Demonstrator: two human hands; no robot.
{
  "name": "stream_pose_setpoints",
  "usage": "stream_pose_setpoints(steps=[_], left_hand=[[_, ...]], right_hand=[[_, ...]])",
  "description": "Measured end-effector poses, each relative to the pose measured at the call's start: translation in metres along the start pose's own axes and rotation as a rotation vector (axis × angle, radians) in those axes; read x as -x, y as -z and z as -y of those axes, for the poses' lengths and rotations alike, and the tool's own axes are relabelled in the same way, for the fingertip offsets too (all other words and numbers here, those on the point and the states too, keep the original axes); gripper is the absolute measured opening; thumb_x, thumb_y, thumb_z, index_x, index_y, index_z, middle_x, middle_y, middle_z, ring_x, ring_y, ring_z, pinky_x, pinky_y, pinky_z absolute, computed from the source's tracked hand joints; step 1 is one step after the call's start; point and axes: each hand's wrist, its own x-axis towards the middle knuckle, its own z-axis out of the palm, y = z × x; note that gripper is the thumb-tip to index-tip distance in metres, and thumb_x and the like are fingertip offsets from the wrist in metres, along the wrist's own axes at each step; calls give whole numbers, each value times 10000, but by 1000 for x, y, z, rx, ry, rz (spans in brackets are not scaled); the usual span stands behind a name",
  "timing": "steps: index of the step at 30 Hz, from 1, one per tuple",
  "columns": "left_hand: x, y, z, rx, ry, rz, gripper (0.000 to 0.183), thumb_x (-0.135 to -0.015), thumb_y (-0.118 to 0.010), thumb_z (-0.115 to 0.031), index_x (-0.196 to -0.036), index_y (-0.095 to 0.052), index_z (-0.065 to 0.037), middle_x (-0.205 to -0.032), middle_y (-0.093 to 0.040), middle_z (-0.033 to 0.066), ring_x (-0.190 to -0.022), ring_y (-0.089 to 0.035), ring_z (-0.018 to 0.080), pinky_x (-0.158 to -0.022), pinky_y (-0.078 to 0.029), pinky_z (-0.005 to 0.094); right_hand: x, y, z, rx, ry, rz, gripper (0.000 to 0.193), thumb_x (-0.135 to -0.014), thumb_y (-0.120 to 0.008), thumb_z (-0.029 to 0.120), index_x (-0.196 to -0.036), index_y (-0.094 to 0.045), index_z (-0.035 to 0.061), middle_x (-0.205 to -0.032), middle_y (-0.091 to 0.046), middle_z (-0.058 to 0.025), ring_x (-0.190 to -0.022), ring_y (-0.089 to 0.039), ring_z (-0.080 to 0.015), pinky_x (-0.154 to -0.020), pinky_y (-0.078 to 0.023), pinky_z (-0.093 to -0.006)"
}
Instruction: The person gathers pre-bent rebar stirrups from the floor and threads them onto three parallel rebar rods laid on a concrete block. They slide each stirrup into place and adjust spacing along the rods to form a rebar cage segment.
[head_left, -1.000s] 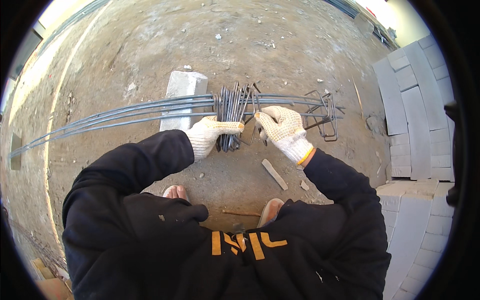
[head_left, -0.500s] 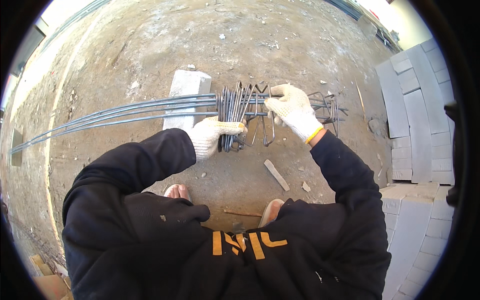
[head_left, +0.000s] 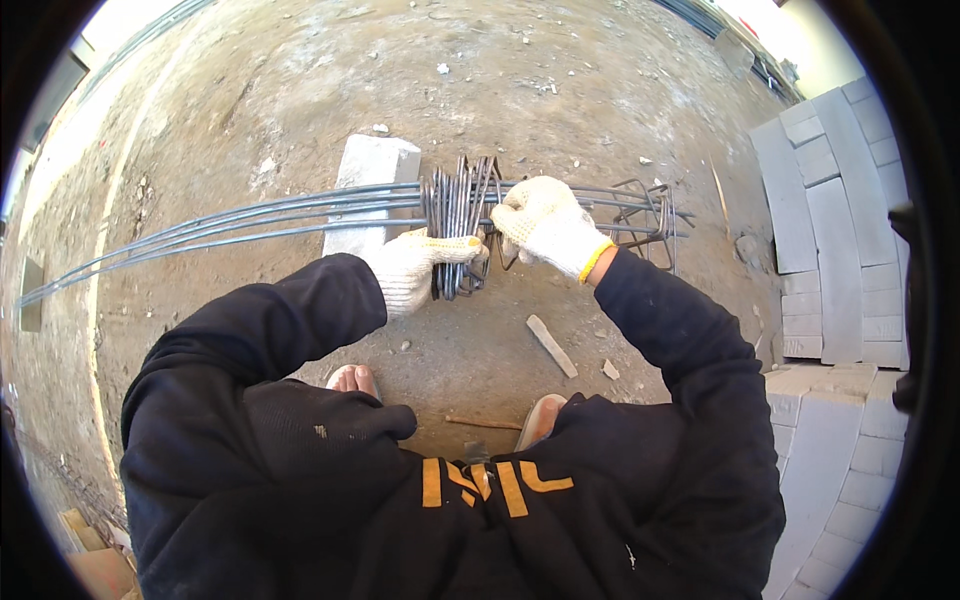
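Several long steel rebars run left to right in front of me. A tight bunch of bent-steel stirrups hangs around them. My left hand, in a white knitted glove, is closed round the near-left side of the bunch, its thumb lying across the wires. My gloved right hand is closed at the right side of the bunch, its fingers curled round a stirrup there; the fingertips are partly hidden. Farther right, separate stirrups sit round the rebar ends.
A pale concrete block lies under the bars, and another block is under their far-left end. Grey blocks are stacked at the right. A stick-like offcut and stone chips lie on the dirt near my sandalled feet.
My right hand has moved left toward the bunch, and the loose stirrups by it have come along, closing up against the others. My left hand stays nearly in place.
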Motion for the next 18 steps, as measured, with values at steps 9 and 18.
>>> stream_pose_setpoints(steps=[9,18], left_hand=[[10,6,-2,179,-34,3,189,-911,-709,-77,-1087,-681,-15,-959,-724,86,-848,-698,177,-757,-567,293],[10,-1,1,94,-90,-63,176,-905,-709,-72,-1077,-681,-42,-960,-717,61,-851,-681,164,-757,-553,312]], right_hand=[[53,52,-16,-654,-56,-277,243,-999,-560,287,-952,-626,58,-730,-707,-117,-479,-624,-136,-403,-453,-234],[40,112,-2,-84,23,-136,274,-971,-620,322,-891,-709,75,-580,-615,-5,-377,-448,-54,-357,-304,-188]])
